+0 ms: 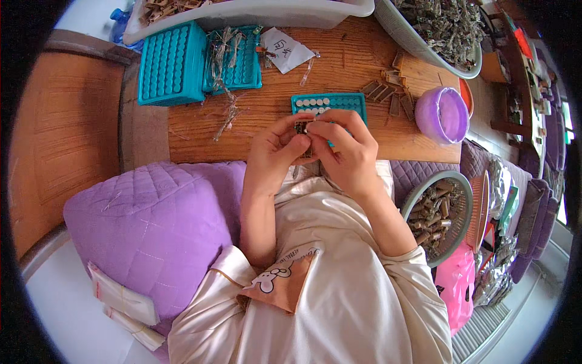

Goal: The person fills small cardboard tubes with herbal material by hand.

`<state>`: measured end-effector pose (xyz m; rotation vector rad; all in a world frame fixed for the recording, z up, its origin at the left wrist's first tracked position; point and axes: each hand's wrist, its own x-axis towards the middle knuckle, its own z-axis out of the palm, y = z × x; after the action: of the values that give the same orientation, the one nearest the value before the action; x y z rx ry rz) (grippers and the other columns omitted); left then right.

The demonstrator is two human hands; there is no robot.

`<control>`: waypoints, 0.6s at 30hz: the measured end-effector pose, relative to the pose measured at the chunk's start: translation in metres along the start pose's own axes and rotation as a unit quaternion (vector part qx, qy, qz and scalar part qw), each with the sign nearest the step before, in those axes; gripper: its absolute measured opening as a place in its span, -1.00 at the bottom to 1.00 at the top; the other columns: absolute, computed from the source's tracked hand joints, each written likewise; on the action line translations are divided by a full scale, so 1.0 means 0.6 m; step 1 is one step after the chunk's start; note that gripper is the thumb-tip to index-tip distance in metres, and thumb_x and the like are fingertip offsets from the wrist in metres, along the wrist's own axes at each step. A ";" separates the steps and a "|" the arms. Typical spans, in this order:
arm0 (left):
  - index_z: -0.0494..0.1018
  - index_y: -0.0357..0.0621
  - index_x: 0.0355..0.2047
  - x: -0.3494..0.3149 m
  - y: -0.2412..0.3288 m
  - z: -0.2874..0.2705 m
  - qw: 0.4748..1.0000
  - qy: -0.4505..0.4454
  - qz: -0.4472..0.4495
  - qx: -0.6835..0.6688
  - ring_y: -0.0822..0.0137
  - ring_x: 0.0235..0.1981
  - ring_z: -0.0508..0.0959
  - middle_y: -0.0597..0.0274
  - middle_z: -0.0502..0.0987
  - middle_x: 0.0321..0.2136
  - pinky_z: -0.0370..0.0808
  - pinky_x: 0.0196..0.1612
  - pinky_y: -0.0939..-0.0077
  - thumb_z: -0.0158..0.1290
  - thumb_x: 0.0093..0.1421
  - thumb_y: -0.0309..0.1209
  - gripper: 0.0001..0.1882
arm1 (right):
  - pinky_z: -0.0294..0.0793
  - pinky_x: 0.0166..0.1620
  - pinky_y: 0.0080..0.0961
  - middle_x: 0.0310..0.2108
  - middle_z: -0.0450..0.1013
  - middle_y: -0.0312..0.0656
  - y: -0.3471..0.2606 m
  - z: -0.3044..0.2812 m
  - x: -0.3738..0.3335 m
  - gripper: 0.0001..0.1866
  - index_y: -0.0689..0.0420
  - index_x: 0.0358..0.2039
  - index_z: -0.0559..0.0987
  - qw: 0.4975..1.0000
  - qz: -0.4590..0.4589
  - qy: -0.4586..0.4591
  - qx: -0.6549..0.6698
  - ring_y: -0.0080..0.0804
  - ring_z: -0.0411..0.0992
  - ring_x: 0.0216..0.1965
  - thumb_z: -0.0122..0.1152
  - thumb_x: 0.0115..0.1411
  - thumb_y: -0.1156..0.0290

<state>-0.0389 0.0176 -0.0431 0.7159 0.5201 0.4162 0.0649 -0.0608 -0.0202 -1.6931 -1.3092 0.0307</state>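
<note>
- Both your hands meet just over the near edge of the surface (267, 109), with a small brown piece (300, 127) between them.
- Your left hand (276, 148) pinches that piece between thumb and fingers.
- Your right hand (351, 148) has thumb and forefinger curled in against the piece's right side; whether they grip it or something tiny on it, you cannot tell.
- Just beyond your fingers, a shallow teal tray (350, 102) lies near the surface's near edge, white round pieces (312, 102) filling part of it.
- To its right you have a loose heap of brown frames (381, 92), then a purple bowl (424, 112) by the right edge.
- Toward the far edge lies a white paper slip (288, 54), next to a teal tray with wire bundles (222, 54) on it.
- A teal tray stack (171, 67) stands at the far left corner.
- Along the far edge is a white bin (242, 9); at the far right corner, a grey basket (418, 48) full of small pieces.
- Off the surface, right of your lap, sits a round basket (465, 212) of brown pieces.
</note>
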 end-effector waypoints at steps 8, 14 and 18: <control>0.33 -0.26 -0.23 -0.002 0.010 -0.010 1.000 0.000 -0.014 0.025 0.39 -0.46 0.49 0.14 0.45 -0.41 0.48 -0.42 0.60 -0.02 0.03 -0.40 -0.71 | 0.36 -0.36 -0.48 -0.41 0.34 -0.15 0.053 -0.029 -0.018 -0.76 0.14 -0.37 0.48 0.989 0.126 -0.058 -0.054 -0.26 0.36 -0.41 0.14 -0.15 0.53; 0.33 -0.26 -0.22 -0.007 0.016 -0.007 0.999 -0.013 -0.013 0.041 0.38 -0.46 0.49 0.12 0.45 -0.41 0.46 -0.41 0.60 -0.02 0.04 -0.40 -0.71 | 0.34 -0.38 -0.44 -0.44 0.33 -0.14 0.085 -0.018 -0.052 -0.83 0.17 -0.43 0.47 0.967 0.131 -0.115 -0.186 -0.25 0.35 -0.42 0.13 -0.13 0.50; 0.30 -0.24 -0.20 -0.011 0.018 -0.005 0.998 -0.028 -0.011 0.061 0.32 -0.46 0.51 0.08 0.45 -0.40 0.49 -0.43 0.57 0.01 0.01 -0.33 -0.64 | 0.36 -0.42 -0.49 -0.45 0.31 -0.17 0.070 -0.023 -0.040 -0.88 0.14 -0.53 0.45 0.976 0.165 -0.065 -0.127 -0.30 0.33 -0.43 0.14 -0.16 0.52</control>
<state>-0.0479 0.0228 -0.0354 0.8355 0.5030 0.3453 0.0928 -0.0862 -0.0532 -2.1457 -1.1489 0.1783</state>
